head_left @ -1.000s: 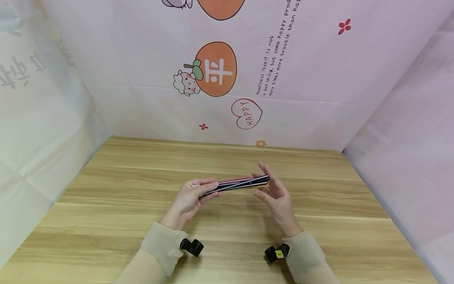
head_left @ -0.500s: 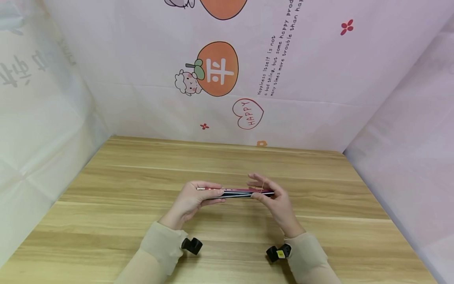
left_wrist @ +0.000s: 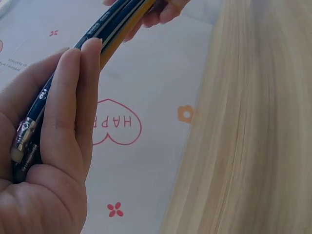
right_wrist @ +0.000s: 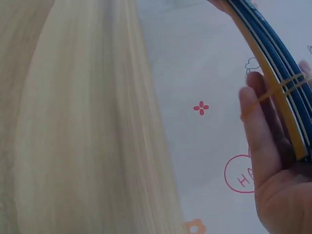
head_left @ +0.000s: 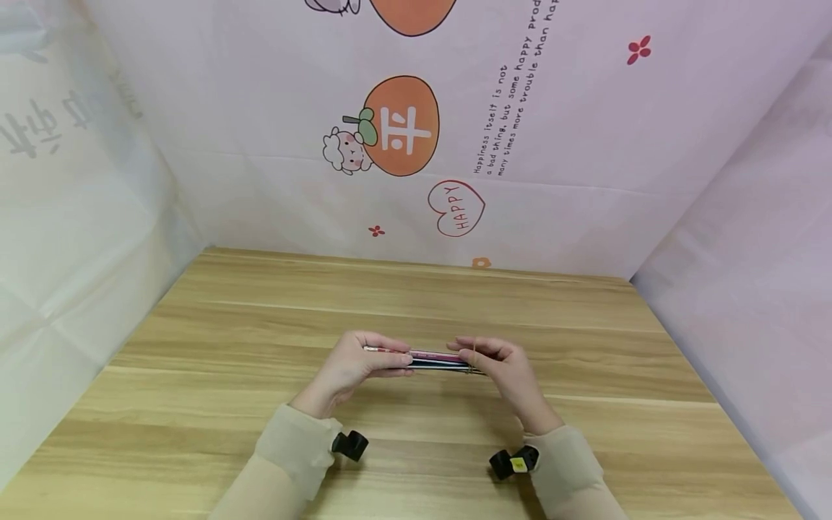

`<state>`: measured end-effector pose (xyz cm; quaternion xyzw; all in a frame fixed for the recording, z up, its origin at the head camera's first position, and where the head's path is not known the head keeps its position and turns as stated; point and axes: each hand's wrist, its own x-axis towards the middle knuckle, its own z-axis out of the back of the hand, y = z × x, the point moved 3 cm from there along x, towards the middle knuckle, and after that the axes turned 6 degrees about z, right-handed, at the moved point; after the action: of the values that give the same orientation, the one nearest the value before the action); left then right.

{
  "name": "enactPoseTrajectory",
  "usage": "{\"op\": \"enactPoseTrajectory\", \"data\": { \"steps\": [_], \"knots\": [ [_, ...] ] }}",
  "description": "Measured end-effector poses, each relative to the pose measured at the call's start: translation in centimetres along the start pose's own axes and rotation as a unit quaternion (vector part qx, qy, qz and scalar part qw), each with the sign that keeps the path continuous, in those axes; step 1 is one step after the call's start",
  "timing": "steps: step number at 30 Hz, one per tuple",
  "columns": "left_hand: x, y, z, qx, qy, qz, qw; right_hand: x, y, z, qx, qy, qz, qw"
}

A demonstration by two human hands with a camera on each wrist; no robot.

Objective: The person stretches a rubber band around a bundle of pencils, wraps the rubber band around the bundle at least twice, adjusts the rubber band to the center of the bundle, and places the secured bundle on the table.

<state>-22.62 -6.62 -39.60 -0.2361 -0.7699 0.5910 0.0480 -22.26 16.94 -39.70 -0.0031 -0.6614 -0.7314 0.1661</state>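
Note:
A bundle of several pencils [head_left: 432,359], dark blue, yellow and pinkish red, is held level between both hands above the table. The left hand [head_left: 347,368] grips its eraser end, thumb in front and fingers behind; metal ferrules with erasers [left_wrist: 20,146] show by the palm in the left wrist view. At the other end the right hand [head_left: 510,372] pinches the pencils between thumb and fingers. A thin tan rubber band [right_wrist: 287,87] crosses the bundle there and runs out stretched over a fingertip of the right hand, as the right wrist view shows.
The wood-grain table [head_left: 416,296] spreads below both hands. A white printed backdrop [head_left: 559,224] rises behind it, with plain white sheets at the left and right sides. Small black cameras [head_left: 351,445] sit on both sleeve cuffs.
The bundle has levelled and come slightly lower. The right hand moved from around the tip end to pinching the bundle, with the rubber band now stretched on its finger. The left hand keeps its grip.

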Motion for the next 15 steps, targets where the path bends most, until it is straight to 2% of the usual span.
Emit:
{"op": "enactPoseTrajectory", "data": {
  "steps": [3,8,15],
  "knots": [
    [-0.1,-0.1,0.0,0.015,0.008,0.002,0.9999,0.1,-0.1,-0.1,0.008,0.004,-0.025,1.000],
    [-0.2,-0.1,-0.1,0.038,0.019,-0.002,0.9991,0.2,-0.5,0.1,0.061,0.005,-0.063,0.996],
    [-0.2,0.2,-0.6,0.069,0.041,0.005,0.9967,0.2,-1.5,0.6,0.166,-0.002,-0.124,0.978]
  ]
}}
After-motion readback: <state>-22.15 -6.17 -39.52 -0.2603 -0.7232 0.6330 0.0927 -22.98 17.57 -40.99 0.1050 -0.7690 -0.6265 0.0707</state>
